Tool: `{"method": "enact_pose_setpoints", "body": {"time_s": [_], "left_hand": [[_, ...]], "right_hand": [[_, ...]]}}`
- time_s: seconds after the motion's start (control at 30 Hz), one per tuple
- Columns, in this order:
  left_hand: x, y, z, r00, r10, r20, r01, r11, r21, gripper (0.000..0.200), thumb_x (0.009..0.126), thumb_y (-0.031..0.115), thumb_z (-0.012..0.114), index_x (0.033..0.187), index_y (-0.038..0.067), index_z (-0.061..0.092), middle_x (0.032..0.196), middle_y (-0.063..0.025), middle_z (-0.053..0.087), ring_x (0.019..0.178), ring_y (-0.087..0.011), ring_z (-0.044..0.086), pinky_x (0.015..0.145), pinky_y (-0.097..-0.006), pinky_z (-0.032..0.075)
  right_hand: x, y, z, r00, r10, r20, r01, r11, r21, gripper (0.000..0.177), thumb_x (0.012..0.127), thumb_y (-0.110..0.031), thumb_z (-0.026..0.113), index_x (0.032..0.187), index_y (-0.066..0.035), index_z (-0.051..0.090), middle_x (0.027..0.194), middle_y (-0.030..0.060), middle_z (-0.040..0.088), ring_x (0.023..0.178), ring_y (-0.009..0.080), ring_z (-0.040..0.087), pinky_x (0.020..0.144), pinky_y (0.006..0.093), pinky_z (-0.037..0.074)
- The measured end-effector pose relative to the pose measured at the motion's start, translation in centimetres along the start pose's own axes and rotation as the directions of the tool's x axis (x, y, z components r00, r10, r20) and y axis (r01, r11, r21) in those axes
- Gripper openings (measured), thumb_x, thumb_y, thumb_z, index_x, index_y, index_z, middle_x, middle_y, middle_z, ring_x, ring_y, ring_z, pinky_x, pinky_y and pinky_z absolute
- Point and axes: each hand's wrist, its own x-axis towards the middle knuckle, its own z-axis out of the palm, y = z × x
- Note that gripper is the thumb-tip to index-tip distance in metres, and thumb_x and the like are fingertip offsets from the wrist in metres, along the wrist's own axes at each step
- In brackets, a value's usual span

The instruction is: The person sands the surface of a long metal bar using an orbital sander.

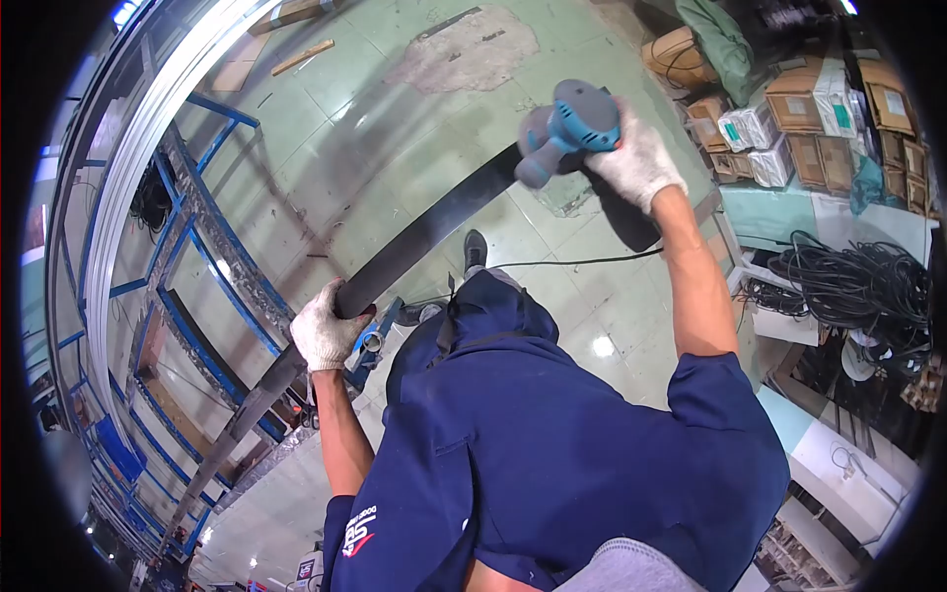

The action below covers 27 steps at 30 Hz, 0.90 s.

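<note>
- Showing the head view: a person in a dark blue shirt (592, 424) stands over a tiled floor (395, 148), both hands at work along one long dark strip (426, 234).
- Left hand (324, 331), gloved: closed on the strip, with the thumb at its upper face; the fingers beneath are partly hidden, so their exact spread cannot be told.
- Right hand (636, 158), gloved: wrapped around a teal and grey power sander (584, 113), its fingers largely hidden behind the tool. The sander is slightly blurred.
- Strip: slants from the lower left, through the left hand, up to the sander, and shows again as a dark rounded end beyond it. The sander overlaps the strip near that end; whether the two touch cannot be told.
- Step in hand, as judged: the surface of the strip is being worked with the sander while the left hand steadies it. A further pass would call for the sander flat and level, and the left hand firm and well apart from it.
- Surroundings: a blue metal frame (219, 264) at the left; a shoe (475, 249) and a thin cord (582, 261) on the floor; cardboard boxes (797, 99) and coiled black cable (858, 286) at the right.
</note>
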Motion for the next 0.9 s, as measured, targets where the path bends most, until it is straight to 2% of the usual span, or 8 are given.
{"method": "enact_pose_setpoints", "body": {"time_s": [0.03, 0.1, 0.17, 0.37, 0.43, 0.57, 0.73, 0.9], "left_hand": [[0.0, 0.0, 0.0, 1.000, 0.005, -0.004, -0.005, 1.000, 0.001, 0.071, 0.069, 0.044, 0.103, 0.130, 0.014, 0.084, 0.110, -0.0144, 0.086, 0.100, -0.0340, 0.085, 0.092, -0.0445, 0.066], [-0.1, -0.3, 0.1, 1.000, 0.010, 0.000, -0.010, 1.000, -0.008, 0.074, 0.068, 0.047, 0.103, 0.132, 0.016, 0.083, 0.111, -0.0131, 0.086, 0.101, -0.0330, 0.085, 0.091, -0.0445, 0.067], [-0.1, -0.4, 0.2, 1.000, 0.019, -0.008, -0.019, 1.000, -0.010, 0.075, 0.068, 0.048, 0.103, 0.132, 0.017, 0.082, 0.111, -0.0123, 0.086, 0.101, -0.0324, 0.085, 0.091, -0.0445, 0.067], [0.1, -1.0, 0.8, 0.990, 0.129, -0.055, -0.130, 0.991, -0.014, 0.083, 0.065, 0.043, 0.106, 0.139, 0.017, 0.078, 0.117, -0.0140, 0.085, 0.105, -0.0350, 0.083, 0.093, -0.0466, 0.066], [1.0, 0.5, 0.7, 0.978, 0.209, 0.001, -0.209, 0.978, -0.010, 0.100, 0.070, 0.036, 0.104, 0.159, 0.016, 0.064, 0.141, -0.0168, 0.078, 0.124, -0.0381, 0.078, 0.104, -0.0487, 0.063], [5.9, 10.4, 1.0, 0.891, 0.422, 0.166, -0.408, 0.906, -0.113, 0.109, 0.078, 0.033, 0.101, 0.173, 0.020, 0.050, 0.164, -0.0214, 0.063, 0.139, -0.0437, 0.069, 0.115, -0.0521, 0.059], [14.6, 23.4, 4.3, 0.735, 0.610, 0.296, -0.622, 0.780, -0.064, 0.105, 0.082, 0.040, 0.098, 0.174, 0.034, 0.048, 0.168, -0.0258, 0.054, 0.133, -0.0487, 0.070, 0.108, -0.0573, 0.061], [21.7, 34.4, 7.6, 0.643, 0.711, 0.284, -0.740, 0.673, -0.012, 0.096, 0.088, 0.047, 0.093, 0.173, 0.037, 0.048, 0.162, -0.0245, 0.058, 0.127, -0.0467, 0.073, 0.102, -0.0567, 0.063]], "right_hand": [[1.5, 3.0, 0.7, 0.979, -0.139, -0.146, 0.126, 0.987, -0.097, 0.089, 0.082, -0.021, 0.087, 0.161, -0.005, 0.052, 0.120, 0.0230, 0.081, 0.105, 0.0383, 0.083, 0.093, 0.0457, 0.066], [2.1, 1.9, -1.6, 0.983, 0.168, -0.067, -0.163, 0.984, 0.076, 0.090, 0.084, -0.016, 0.087, 0.165, -0.006, 0.048, 0.101, 0.0163, 0.079, 0.071, 0.0275, 0.079, 0.062, 0.0412, 0.064], [3.2, 3.8, -2.7, 0.973, 0.209, -0.094, -0.190, 0.965, 0.183, 0.091, 0.086, -0.012, 0.086, 0.168, -0.009, 0.045, 0.089, 0.0103, 0.073, 0.051, 0.0174, 0.066, 0.044, 0.0357, 0.053], [2.6, 11.7, -2.9, 0.864, 0.388, -0.320, -0.221, 0.865, 0.451, 0.076, 0.084, -0.010, 0.085, 0.152, -0.001, 0.053, 0.090, 0.0122, 0.075, 0.059, 0.0201, 0.071, 0.051, 0.0372, 0.058], [0.4, 13.3, -1.3, 0.794, 0.475, -0.379, -0.233, 0.814, 0.533, 0.076, 0.083, -0.008, 0.084, 0.152, -0.002, 0.051, 0.089, 0.0130, 0.075, 0.058, 0.0206, 0.071, 0.049, 0.0370, 0.057], [-3.8, 19.5, 3.9, 0.691, 0.669, -0.273, -0.252, 0.577, 0.777, 0.079, 0.084, -0.005, 0.083, 0.152, -0.001, 0.044, 0.086, 0.0135, 0.073, 0.056, 0.0228, 0.071, 0.046, 0.0382, 0.057], [-9.5, 25.7, 11.1, 0.558, 0.830, 0.017, -0.298, 0.182, 0.937, 0.077, 0.084, -0.005, 0.086, 0.148, -0.001, 0.043, 0.088, 0.0157, 0.073, 0.056, 0.0267, 0.071, 0.046, 0.0414, 0.057], [-14.7, 27.3, 14.5, 0.433, 0.898, 0.081, -0.449, 0.136, 0.883, 0.073, 0.087, -0.003, 0.083, 0.149, -0.005, 0.044, 0.087, 0.0152, 0.072, 0.054, 0.0270, 0.070, 0.045, 0.0420, 0.056]]}}
